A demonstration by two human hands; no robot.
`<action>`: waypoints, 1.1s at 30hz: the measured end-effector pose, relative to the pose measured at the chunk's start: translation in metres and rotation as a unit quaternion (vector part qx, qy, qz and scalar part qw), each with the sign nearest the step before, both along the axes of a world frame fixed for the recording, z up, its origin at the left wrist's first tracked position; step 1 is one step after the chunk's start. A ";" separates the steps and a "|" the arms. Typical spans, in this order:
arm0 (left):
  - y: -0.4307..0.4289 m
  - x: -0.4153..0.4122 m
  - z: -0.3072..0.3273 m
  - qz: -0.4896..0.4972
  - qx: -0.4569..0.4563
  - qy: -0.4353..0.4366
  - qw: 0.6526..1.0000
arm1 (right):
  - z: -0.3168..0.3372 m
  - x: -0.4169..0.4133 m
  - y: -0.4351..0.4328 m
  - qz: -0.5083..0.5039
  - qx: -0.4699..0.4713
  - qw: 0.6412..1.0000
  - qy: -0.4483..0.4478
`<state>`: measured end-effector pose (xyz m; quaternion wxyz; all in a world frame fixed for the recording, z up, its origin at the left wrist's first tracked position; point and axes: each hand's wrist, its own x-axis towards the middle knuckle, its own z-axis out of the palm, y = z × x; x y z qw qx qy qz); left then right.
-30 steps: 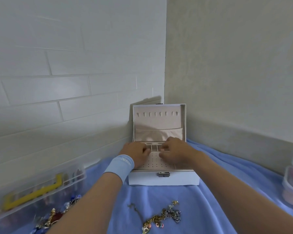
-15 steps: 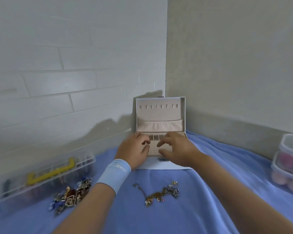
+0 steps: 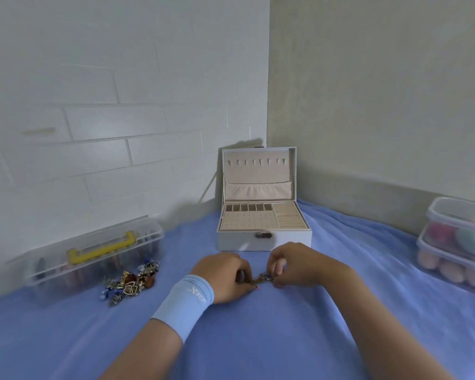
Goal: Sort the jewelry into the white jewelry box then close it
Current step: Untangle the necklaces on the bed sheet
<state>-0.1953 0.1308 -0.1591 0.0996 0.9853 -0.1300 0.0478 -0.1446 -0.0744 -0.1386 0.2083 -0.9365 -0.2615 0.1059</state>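
At centre frame, a charm chain [image 3: 266, 278] is pinched between left hand [image 3: 225, 278] and right hand [image 3: 299, 267]. Just behind, the white jewelry box [image 3: 236, 241] is seen open, seemingly unfilled; a jewelry pile [image 3: 129, 283] at lower left lies unsorted.

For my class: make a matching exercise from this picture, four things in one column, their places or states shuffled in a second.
Things
1 white jewelry box
2 clear case with yellow handle
3 stacked clear tubs
4 charm chain

Places or states
A pinched by left hand and right hand
B at the right edge of view
C lid raised, in the wall corner
D left, behind the jewelry pile

Pairs: 1-C, 2-D, 3-B, 4-A
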 end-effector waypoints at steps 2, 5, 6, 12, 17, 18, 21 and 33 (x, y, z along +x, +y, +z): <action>0.007 -0.001 0.002 0.018 0.034 -0.021 0.999 | -0.003 0.001 -0.002 0.002 0.038 0.999 0.020; 0.013 -0.001 0.000 0.030 0.028 -0.045 0.998 | -0.007 0.004 -0.007 0.003 0.084 0.995 0.050; 0.010 0.000 0.000 0.030 0.005 -0.051 0.998 | -0.008 0.007 -0.009 -0.004 0.108 0.993 0.045; -0.014 0.012 0.000 0.025 -0.107 0.021 0.994 | -0.015 0.023 -0.015 -0.032 0.081 0.996 -0.034; -0.016 0.023 0.002 0.050 -0.130 0.092 0.986 | -0.022 0.030 -0.009 -0.049 0.071 0.995 -0.043; -0.016 0.025 0.000 0.055 -0.135 0.100 0.984 | -0.022 0.032 -0.008 -0.057 0.084 0.993 -0.061; -0.017 0.026 -0.005 0.069 -0.164 0.098 0.979 | -0.024 0.034 -0.006 -0.078 0.125 0.984 -0.097; -0.007 0.027 -0.001 0.072 -0.531 0.139 0.833 | -0.023 0.026 0.008 -0.130 0.345 0.926 -0.077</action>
